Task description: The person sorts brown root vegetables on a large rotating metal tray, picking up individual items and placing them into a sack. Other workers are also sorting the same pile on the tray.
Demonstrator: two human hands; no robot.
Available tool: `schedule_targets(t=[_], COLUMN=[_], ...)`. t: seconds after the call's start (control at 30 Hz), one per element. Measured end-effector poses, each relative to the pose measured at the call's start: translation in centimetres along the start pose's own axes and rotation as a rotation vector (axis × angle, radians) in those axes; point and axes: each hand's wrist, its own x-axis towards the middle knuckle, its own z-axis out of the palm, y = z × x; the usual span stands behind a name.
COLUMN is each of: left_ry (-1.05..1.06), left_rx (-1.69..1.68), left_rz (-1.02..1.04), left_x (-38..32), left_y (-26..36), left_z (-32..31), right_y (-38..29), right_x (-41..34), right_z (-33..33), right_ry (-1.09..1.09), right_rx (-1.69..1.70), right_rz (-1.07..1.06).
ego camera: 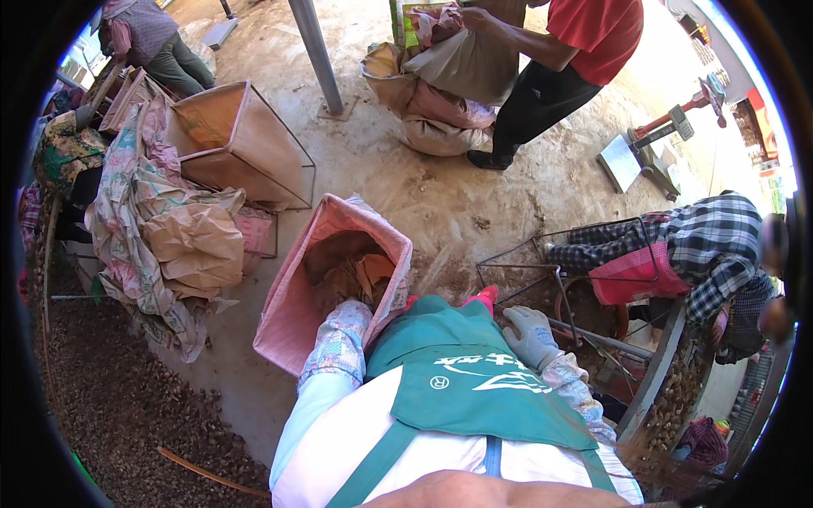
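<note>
In front of me, slightly left, a pink woven sack [282,317] stands with its mouth wide open. My left arm reaches down into it, so the hand is out of view below the patterned sleeve cover [340,336]. Crumpled brown paper [371,273] shows inside the sack, close to where that arm goes in. My right hand [532,336] wears a pale grey work glove and hangs beside my green apron [470,381]. Nothing shows in its grasp, and the fingers are spread a little. A metal rod frame [575,311] is just to its right.
Left are a paper-lined sack on a frame [254,152], piled woven sacks [140,254] and heaped small brown produce [140,394]. Ahead, a person in red [594,38] handles sacks near a steel post [317,57]. A platform scale [619,162] and a bending person [705,235] are right.
</note>
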Motion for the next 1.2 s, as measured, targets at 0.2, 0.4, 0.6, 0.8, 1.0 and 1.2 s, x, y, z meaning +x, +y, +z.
schedule_targets(t=[0.2,0.4,0.6,0.8,1.0,1.2], left_ry=[0.155,-0.134,0.100,0.066,0.378,0.493], left_rx=[-1.344,-1.724,-1.286,-0.998,-0.013,-0.339], left_rz=[0.463,1.678,1.224,1.327,1.288,1.155], left_x=[-5.7,-22.2,-21.0,-20.7,-21.4,-9.9], left_y=[-7.3,-3.8,10.5,25.4,31.8,38.7], left_z=[-8.7,-20.7,-25.3,-15.9,-13.2,-23.6], right_y=[-1.1,-7.1,-11.4,5.4,6.3,17.7], right_x=[0.4,4.8,18.0,20.1,9.1,1.4], right_z=[0.1,-3.5,-9.0,-11.5,-12.7,-17.8], right_ry=[0.102,-0.012,0.243,0.404,0.593,1.222], right_rx=[0.320,1.049,1.392,1.022,0.933,1.218], right_rz=[0.003,0.206,-0.266,-0.295,0.067,0.446])
